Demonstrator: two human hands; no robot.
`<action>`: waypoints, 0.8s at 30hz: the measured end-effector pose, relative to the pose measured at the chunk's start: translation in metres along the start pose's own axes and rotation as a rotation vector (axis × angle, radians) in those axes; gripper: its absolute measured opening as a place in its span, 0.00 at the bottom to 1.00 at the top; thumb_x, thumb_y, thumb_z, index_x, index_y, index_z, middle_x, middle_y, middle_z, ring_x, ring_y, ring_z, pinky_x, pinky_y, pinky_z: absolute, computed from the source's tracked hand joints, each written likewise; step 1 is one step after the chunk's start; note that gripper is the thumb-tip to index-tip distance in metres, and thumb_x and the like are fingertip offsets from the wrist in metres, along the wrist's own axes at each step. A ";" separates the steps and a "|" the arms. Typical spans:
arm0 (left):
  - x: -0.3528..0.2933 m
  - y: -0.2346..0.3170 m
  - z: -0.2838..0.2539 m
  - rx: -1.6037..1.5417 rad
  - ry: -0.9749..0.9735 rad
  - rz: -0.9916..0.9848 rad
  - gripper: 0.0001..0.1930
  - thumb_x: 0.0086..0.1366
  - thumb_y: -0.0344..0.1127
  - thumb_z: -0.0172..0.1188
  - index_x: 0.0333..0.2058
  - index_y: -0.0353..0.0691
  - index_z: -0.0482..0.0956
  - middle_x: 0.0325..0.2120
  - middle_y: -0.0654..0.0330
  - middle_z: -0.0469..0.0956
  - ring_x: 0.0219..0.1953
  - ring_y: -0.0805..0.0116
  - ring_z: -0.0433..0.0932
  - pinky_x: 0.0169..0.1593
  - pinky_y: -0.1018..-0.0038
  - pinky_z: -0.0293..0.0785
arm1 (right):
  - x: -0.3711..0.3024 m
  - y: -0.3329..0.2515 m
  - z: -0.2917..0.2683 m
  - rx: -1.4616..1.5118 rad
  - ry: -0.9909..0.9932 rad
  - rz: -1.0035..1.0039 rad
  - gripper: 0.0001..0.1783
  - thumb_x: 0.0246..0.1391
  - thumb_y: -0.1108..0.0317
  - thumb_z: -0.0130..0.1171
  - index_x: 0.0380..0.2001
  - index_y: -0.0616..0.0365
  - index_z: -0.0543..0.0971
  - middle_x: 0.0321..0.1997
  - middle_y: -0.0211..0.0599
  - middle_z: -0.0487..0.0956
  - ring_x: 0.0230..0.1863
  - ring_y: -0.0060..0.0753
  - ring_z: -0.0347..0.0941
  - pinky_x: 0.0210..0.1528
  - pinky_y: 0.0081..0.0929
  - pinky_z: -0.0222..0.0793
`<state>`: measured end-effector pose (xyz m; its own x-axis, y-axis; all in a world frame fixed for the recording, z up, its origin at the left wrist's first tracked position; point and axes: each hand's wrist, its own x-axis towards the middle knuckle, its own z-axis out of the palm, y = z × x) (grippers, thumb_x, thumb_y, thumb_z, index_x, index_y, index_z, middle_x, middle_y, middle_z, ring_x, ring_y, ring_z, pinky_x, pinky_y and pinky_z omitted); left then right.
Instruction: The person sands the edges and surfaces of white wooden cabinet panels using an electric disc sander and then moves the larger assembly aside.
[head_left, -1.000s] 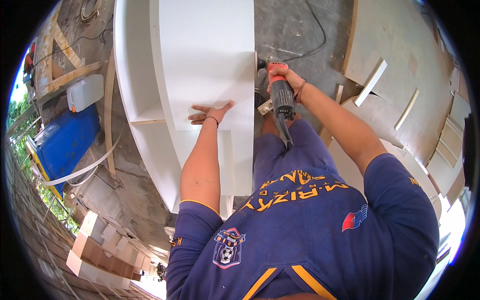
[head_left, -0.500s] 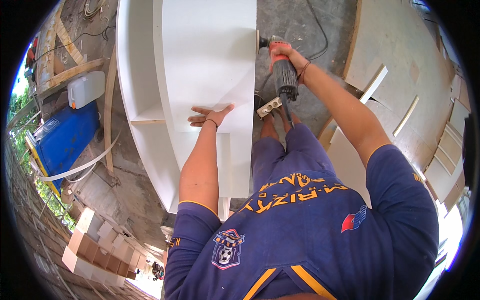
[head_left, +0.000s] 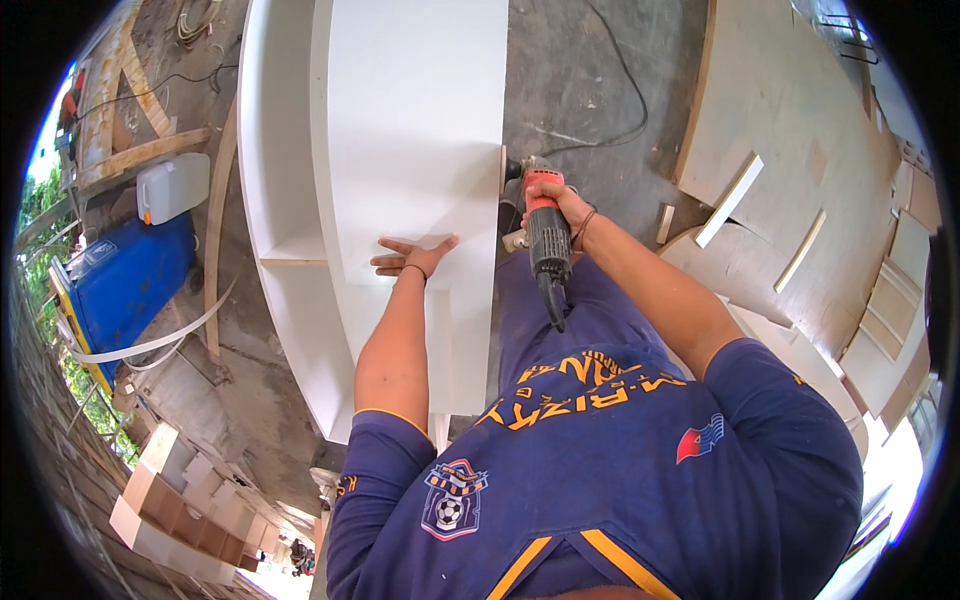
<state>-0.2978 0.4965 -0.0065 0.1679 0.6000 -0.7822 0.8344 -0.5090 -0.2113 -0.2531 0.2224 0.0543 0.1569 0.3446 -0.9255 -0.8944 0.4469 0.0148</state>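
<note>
A large white cabinet [head_left: 415, 110] lies in front of me, with an open shelf compartment along its left side. My left hand [head_left: 418, 258] rests on its white top surface, fingers spread. In my right hand [head_left: 562, 205] is a red and black angle grinder [head_left: 548, 225], gripped round its red body. The grinder's head is at the cabinet's right edge, and its disc seems to touch that edge. The black tail of the tool points back toward my body. A pale power strip [head_left: 515, 240] is mostly hidden behind the grinder.
A black cable [head_left: 640, 95] curves over the concrete floor beyond the grinder. Large wooden panels [head_left: 790, 130] with loose strips lie to the right. At left stand a blue box [head_left: 140, 285] and a white jerrycan [head_left: 173, 188]. Wooden shelving [head_left: 180, 520] is at the lower left.
My right hand has drawn the grinder nearer to my body along the cabinet's right edge. My left hand stays spread on the cabinet top. The power strip is now largely covered.
</note>
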 end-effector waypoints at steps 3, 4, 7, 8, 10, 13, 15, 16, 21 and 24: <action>-0.001 0.001 -0.001 0.015 -0.021 -0.003 0.82 0.23 0.71 0.70 0.59 0.47 0.10 0.60 0.39 0.10 0.62 0.42 0.09 0.62 0.41 0.26 | 0.003 -0.020 0.003 -0.040 0.002 -0.027 0.23 0.40 0.56 0.62 0.33 0.63 0.71 0.23 0.45 0.76 0.21 0.36 0.76 0.25 0.33 0.77; -0.002 0.001 -0.001 0.013 -0.025 -0.005 0.82 0.23 0.71 0.70 0.59 0.47 0.10 0.60 0.39 0.10 0.62 0.42 0.09 0.62 0.41 0.26 | 0.005 -0.029 0.003 -0.057 0.003 -0.038 0.24 0.40 0.56 0.63 0.34 0.63 0.71 0.23 0.45 0.76 0.21 0.37 0.76 0.25 0.33 0.77; 0.000 0.000 -0.001 0.020 -0.033 -0.004 0.82 0.23 0.71 0.70 0.59 0.47 0.10 0.60 0.39 0.10 0.63 0.43 0.09 0.61 0.41 0.26 | 0.011 -0.049 0.004 -0.045 -0.012 -0.021 0.25 0.38 0.55 0.64 0.34 0.63 0.71 0.24 0.45 0.76 0.20 0.36 0.76 0.25 0.33 0.77; 0.001 0.000 0.000 0.027 -0.038 0.000 0.82 0.23 0.72 0.70 0.59 0.47 0.10 0.60 0.39 0.10 0.63 0.43 0.09 0.61 0.41 0.26 | 0.015 -0.057 0.004 -0.048 -0.035 -0.015 0.24 0.38 0.55 0.64 0.33 0.62 0.71 0.24 0.45 0.76 0.21 0.36 0.76 0.26 0.33 0.77; 0.001 -0.001 0.000 0.036 -0.045 0.004 0.82 0.23 0.72 0.70 0.59 0.46 0.10 0.60 0.40 0.10 0.63 0.42 0.09 0.61 0.40 0.27 | 0.018 -0.069 0.002 -0.063 -0.028 -0.018 0.20 0.40 0.56 0.62 0.31 0.58 0.71 0.23 0.42 0.76 0.22 0.36 0.76 0.25 0.33 0.76; 0.002 -0.005 0.000 0.039 -0.045 0.008 0.82 0.24 0.71 0.70 0.58 0.47 0.09 0.60 0.40 0.10 0.63 0.42 0.09 0.61 0.40 0.27 | 0.020 -0.096 0.008 -0.084 -0.056 -0.055 0.19 0.40 0.55 0.61 0.31 0.56 0.71 0.23 0.40 0.75 0.22 0.35 0.76 0.24 0.33 0.75; 0.000 -0.005 0.000 0.040 -0.045 0.012 0.82 0.24 0.71 0.70 0.58 0.47 0.09 0.60 0.40 0.10 0.63 0.42 0.09 0.62 0.40 0.27 | 0.020 -0.114 0.012 -0.091 -0.068 -0.059 0.22 0.40 0.54 0.62 0.32 0.60 0.71 0.24 0.42 0.76 0.22 0.36 0.76 0.25 0.33 0.76; -0.001 -0.006 0.001 0.040 -0.026 0.006 0.82 0.24 0.70 0.71 0.58 0.47 0.09 0.60 0.40 0.10 0.63 0.42 0.10 0.62 0.40 0.28 | 0.019 -0.125 0.014 -0.094 -0.066 -0.048 0.24 0.40 0.55 0.62 0.34 0.63 0.70 0.25 0.44 0.76 0.23 0.36 0.76 0.25 0.33 0.76; -0.005 -0.008 0.003 0.047 -0.032 -0.041 0.82 0.24 0.69 0.72 0.58 0.46 0.09 0.60 0.41 0.09 0.63 0.43 0.11 0.63 0.42 0.28 | 0.020 -0.164 0.022 -0.116 -0.040 -0.072 0.28 0.41 0.54 0.62 0.37 0.68 0.69 0.25 0.47 0.76 0.22 0.37 0.76 0.26 0.32 0.77; -0.009 -0.003 0.000 0.039 -0.040 -0.029 0.81 0.27 0.65 0.73 0.58 0.44 0.10 0.60 0.38 0.11 0.63 0.39 0.12 0.62 0.41 0.31 | 0.023 -0.191 0.023 -0.116 -0.037 -0.067 0.28 0.40 0.54 0.62 0.37 0.67 0.69 0.25 0.47 0.76 0.21 0.38 0.76 0.25 0.32 0.77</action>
<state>-0.3020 0.4925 0.0015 0.1224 0.5900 -0.7980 0.8175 -0.5159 -0.2560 -0.0688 0.1645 0.0387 0.2311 0.3481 -0.9085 -0.9236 0.3721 -0.0924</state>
